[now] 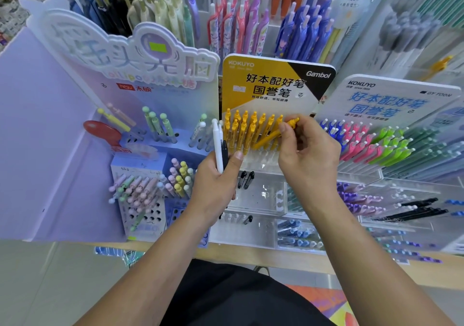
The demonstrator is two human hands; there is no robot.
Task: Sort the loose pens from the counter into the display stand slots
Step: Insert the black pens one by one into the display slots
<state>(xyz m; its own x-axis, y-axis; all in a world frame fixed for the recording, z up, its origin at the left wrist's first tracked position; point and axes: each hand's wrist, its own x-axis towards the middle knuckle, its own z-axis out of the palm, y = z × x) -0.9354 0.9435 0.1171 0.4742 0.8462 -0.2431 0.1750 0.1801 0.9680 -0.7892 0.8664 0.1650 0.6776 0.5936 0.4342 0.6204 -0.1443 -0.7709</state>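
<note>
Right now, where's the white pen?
Head view, left of centre: the left hand holds the white pen upright with a black pen, beside the yellow pens.

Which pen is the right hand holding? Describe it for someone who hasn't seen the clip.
Find the yellow-and-black sign at centre; below it stand rows of upright yellow pens. The one meant is the yellow pen pinched by the right hand, the only one lying slanted across the rows.
</note>
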